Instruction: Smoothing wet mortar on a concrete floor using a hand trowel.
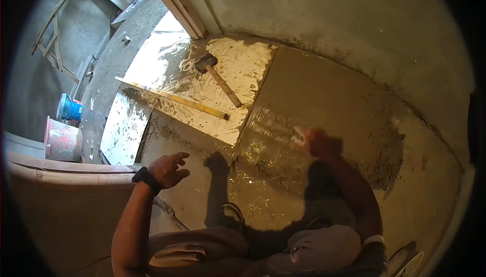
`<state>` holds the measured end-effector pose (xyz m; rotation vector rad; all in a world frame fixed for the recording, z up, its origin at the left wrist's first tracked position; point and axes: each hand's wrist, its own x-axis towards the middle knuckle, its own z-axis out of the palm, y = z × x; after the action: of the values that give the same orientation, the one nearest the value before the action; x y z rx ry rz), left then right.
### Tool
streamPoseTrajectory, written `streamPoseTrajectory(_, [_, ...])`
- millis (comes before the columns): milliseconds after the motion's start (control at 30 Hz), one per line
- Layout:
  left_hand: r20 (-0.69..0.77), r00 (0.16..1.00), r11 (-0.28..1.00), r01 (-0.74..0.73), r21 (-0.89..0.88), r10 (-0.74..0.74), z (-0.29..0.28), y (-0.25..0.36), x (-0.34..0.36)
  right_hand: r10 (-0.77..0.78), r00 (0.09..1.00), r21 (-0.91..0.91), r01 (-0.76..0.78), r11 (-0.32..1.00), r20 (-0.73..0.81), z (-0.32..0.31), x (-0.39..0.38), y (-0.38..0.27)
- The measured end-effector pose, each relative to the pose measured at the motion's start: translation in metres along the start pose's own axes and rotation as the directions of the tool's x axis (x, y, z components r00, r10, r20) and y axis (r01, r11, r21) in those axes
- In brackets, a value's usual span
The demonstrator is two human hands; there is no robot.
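Observation:
My left hand (169, 169) hovers with its fingers spread above the wet grey mortar bed (324, 95), holding nothing; a dark watch sits on its wrist. Blurred by motion, my right hand (313, 140) reaches out low over the glistening wet slurry (268, 150) in the middle of the floor; I cannot tell whether it holds anything. Beyond the hands lie pale floor tiles (177, 64) smeared with slurry. On them rest a rubber mallet (217, 77) with a wooden handle and a long yellow level (172, 97).
A rough plastered wall (354, 19) curves around the far and right sides. A pink bucket (63, 139) and a blue bucket (70, 108) stand at the left. My bent knees (253, 249) fill the lower middle. A wooden frame (177, 1) stands at the doorway.

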<state>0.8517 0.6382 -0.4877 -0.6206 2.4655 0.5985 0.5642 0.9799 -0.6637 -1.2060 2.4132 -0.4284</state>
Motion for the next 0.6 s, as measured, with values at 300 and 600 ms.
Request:
streamPoseTrajectory(300, [0.016, 1.000, 1.000, -0.008, -0.010, 0.008, -0.006, 0.021, -0.011, 0.021, 0.943, -0.077, 0.005, 0.997, 0.333, -0.026, 0.015, -0.002])
streamPoseTrajectory(600, [0.074, 0.994, 0.994, 0.081, -0.069, -0.075, -0.005, 0.048, -0.038, 0.126, 0.958, 0.104, -0.102, 0.989, -0.257, -0.060, 0.109, 0.101])
